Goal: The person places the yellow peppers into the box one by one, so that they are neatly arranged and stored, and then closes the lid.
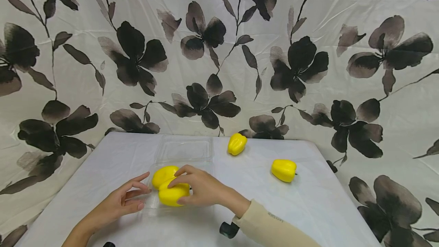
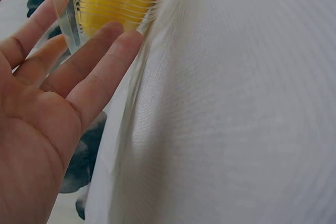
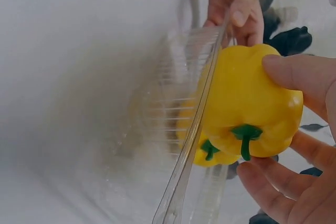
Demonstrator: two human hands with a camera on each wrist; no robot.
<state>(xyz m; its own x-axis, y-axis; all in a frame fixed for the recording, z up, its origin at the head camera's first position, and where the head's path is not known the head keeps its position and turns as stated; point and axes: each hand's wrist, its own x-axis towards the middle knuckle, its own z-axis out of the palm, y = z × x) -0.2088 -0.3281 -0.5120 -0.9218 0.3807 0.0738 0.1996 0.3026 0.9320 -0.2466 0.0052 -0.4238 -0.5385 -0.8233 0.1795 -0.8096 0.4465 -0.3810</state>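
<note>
My right hand (image 1: 200,186) grips a yellow bell pepper (image 3: 252,98) with a green stem, thumb on one side and fingers on the other. The pepper is at the rim of a clear plastic clamshell box (image 3: 195,124), partly over its base. A second yellow bell pepper (image 1: 164,175) sits inside the base, seen through the ribbed wall in the left wrist view. My left hand (image 1: 125,198) is at the box's left side, fingers spread and straight, fingertips right at the clear wall. Its palm holds nothing.
The box's clear lid (image 1: 185,151) lies folded back behind the base. Two more yellow bell peppers stand on the white table: one pepper (image 1: 237,144) at the back edge, another pepper (image 1: 284,170) to the right. A floral cloth (image 1: 205,68) hangs behind.
</note>
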